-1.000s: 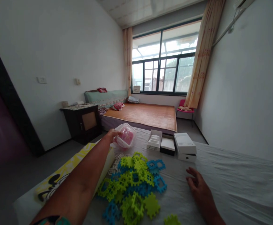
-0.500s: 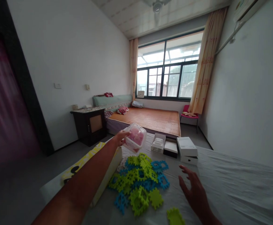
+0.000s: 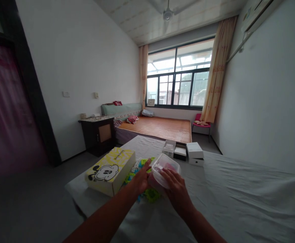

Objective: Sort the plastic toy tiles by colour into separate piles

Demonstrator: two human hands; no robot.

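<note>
A clear plastic container (image 3: 166, 160) with a translucent white lid and something pink inside is held tilted above the table. My left hand (image 3: 143, 177) grips its left side, fingers wrapped round the wall. My right hand (image 3: 174, 182) lies over the lid and near side, its fingers bent against the plastic. Beneath and behind the hands is a pile of green and blue notched plastic pieces (image 3: 151, 195), partly hidden by the container and my arms.
Left of the pile stands a yellow and white box (image 3: 109, 172) with a cartoon dog face. Small open boxes (image 3: 180, 151) and a stacked white box (image 3: 195, 151) sit at the table's far side. A grey cloth (image 3: 228, 195) covers the table; beyond it is a bed (image 3: 160, 126).
The container has come nearer and to the right in my left hand. My right hand has moved from the right side onto it. The view has shifted, showing more of the yellow box.
</note>
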